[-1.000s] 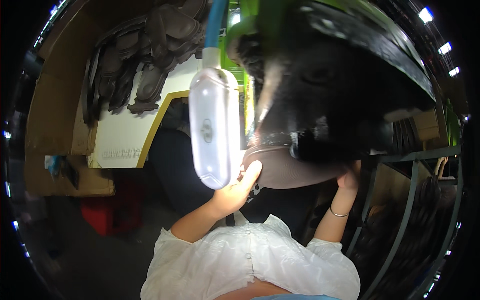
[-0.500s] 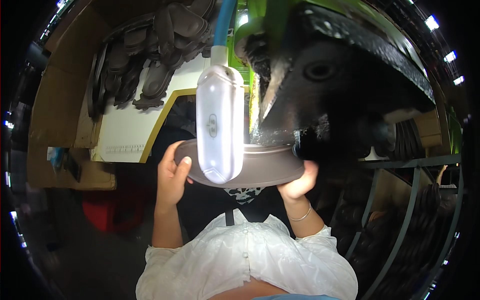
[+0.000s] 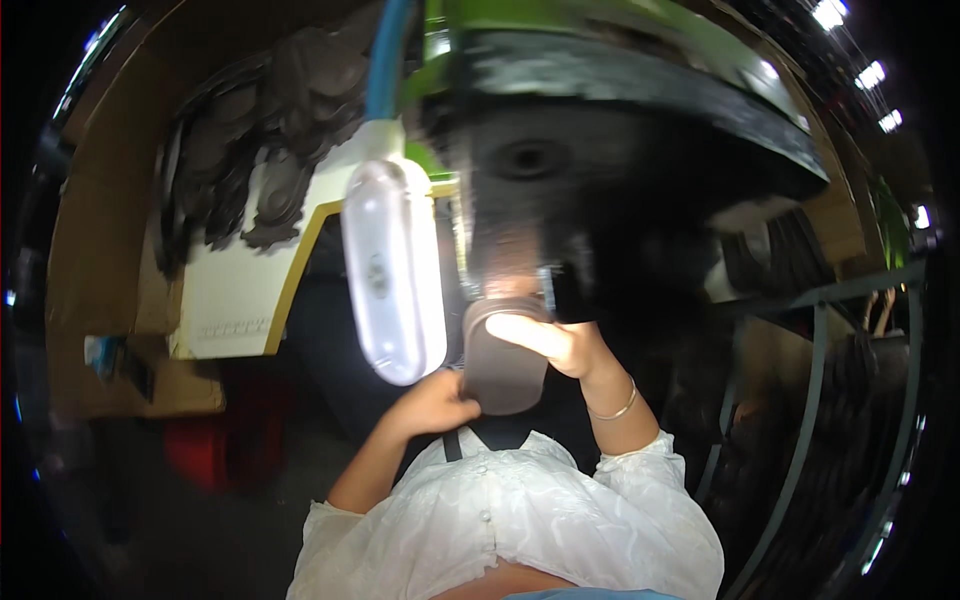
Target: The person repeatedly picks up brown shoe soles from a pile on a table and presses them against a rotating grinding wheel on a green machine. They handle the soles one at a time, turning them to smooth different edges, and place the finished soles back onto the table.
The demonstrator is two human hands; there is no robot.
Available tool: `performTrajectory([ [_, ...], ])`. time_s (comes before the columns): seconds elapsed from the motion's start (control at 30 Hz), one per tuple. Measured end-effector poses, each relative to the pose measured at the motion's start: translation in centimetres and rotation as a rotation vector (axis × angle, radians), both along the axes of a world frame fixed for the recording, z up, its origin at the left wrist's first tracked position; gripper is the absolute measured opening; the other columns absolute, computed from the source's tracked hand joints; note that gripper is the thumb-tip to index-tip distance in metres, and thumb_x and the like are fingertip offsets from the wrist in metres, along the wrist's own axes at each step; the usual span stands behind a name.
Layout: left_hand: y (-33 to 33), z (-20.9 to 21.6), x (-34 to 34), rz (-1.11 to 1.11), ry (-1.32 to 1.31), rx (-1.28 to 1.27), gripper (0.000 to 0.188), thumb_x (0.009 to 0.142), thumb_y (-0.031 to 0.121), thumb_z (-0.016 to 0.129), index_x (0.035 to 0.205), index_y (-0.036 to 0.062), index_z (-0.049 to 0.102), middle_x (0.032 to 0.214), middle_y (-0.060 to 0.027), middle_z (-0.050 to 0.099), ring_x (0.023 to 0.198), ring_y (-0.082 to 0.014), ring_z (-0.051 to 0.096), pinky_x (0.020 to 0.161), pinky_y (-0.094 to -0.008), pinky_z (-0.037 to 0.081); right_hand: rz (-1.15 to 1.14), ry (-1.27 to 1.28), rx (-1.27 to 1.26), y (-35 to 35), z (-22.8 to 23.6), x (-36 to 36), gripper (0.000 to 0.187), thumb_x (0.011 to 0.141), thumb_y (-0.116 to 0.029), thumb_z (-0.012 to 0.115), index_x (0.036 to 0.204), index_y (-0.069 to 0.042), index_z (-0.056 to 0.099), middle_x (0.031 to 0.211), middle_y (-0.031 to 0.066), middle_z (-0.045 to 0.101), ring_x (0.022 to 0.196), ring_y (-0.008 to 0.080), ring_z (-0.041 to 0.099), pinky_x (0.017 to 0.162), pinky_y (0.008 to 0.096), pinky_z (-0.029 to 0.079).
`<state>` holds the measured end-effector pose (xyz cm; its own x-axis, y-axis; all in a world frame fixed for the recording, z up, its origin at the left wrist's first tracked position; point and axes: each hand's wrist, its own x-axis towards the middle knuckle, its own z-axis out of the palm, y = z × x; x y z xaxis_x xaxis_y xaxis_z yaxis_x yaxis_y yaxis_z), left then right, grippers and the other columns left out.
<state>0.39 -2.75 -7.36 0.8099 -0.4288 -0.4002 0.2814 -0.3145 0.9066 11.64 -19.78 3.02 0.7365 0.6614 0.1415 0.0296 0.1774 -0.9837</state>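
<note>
A dark brown shoe sole [image 3: 505, 372] is held at the front of the black machine head [image 3: 630, 150], its length running toward my body. My left hand [image 3: 433, 402] is closed on the sole's near left edge. From the right, my right hand [image 3: 562, 347] grips its far end, the thumb lying across the top face. The sole's far tip is right beside the machine's underside, and I cannot tell whether they touch. My right fingers are partly hidden below the sole.
A lit white lamp [image 3: 392, 275] on a blue stem hangs just left of the sole. Several brown soles [image 3: 278, 190] lie on the white table [image 3: 225, 300] at left, beside a cardboard box [image 3: 110, 220]. A metal rack [image 3: 812, 400] stands at right; a red stool-like object [image 3: 215, 450] is low left.
The sole has turned from lying crosswise to pointing toward my body. My left hand has moved nearer and rightward; my right hand has shifted left onto the far end. The view has shifted too.
</note>
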Motion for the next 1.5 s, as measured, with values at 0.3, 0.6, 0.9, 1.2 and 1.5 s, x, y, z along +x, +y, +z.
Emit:
performTrajectory([
  [0.3, -0.5, 2.1, 2.8, 0.301, -0.473, 0.218, 0.037, 0.067, 0.016, 0.074, 0.098, -0.0007, 0.061, 0.094, -0.0108, 0.062, 0.082, -0.0185, 0.061, 0.069, -0.0295, 0.049, -0.786, -0.144, 0.007, -8.6, -1.4, 4.1, 0.028, 0.079, -0.008, 0.06, 0.106, -0.001, 0.059, 0.097, 0.0049, 0.061, 0.072, 0.0091, 0.056, 0.064, 0.0203, 0.045],
  [0.6, 23.3, -3.7, 11.8, 1.045, -1.202, 1.134, 0.048, 0.07, 0.024, 0.067, 0.109, 0.0034, 0.048, 0.119, -0.0213, 0.046, 0.106, -0.0383, 0.047, 0.088, -0.0466, 0.038, -1.295, -0.11, 0.119, -22.3, -2.1, 8.8, 0.043, 0.084, -0.008, 0.053, 0.124, 0.002, 0.042, 0.085, 0.0119, 0.058, 0.06, 0.019, 0.062, 0.054, 0.0257, 0.052],
  [0.9, 22.2, 3.0, 12.7, 1.079, -0.704, 1.037, 0.03, 0.061, 0.029, 0.074, 0.061, 0.0076, 0.053, 0.079, -0.0099, 0.058, 0.079, -0.0305, 0.055, 0.069, -0.0403, 0.043, -1.463, -0.356, -0.469, -20.5, -8.7, 11.7, 0.053, 0.078, -0.023, 0.069, 0.12, -0.002, 0.043, 0.058, 0.0037, 0.051, 0.047, 0.0096, 0.048, 0.037, 0.0227, 0.037],
  [1.2, 11.0, 14.5, 0.5, 0.811, -0.828, 0.965, 0.032, 0.051, 0.015, 0.073, 0.076, 0.0093, 0.054, 0.103, -0.0084, 0.053, 0.094, -0.0302, 0.052, 0.082, -0.0388, 0.039, -0.993, -0.2, -0.407, -14.3, -8.6, 4.4, 0.031, 0.083, -0.014, 0.062, 0.11, -0.001, 0.054, 0.062, -0.004, 0.049, 0.052, 0.0013, 0.042, 0.046, 0.0164, 0.035],
  [1.5, 6.3, 12.6, 0.9, -0.174, -0.82, 0.239, 0.048, 0.058, 0.015, 0.075, 0.102, 0.0136, 0.058, 0.117, -0.0066, 0.052, 0.116, -0.0257, 0.043, 0.102, -0.0484, 0.024, 0.36, 0.234, -0.47, -4.9, -9.3, -0.9, 0.041, 0.067, -0.011, 0.077, 0.1, 0.006, 0.061, 0.092, 0.0056, 0.064, 0.086, 0.0112, 0.057, 0.081, 0.0256, 0.045],
])
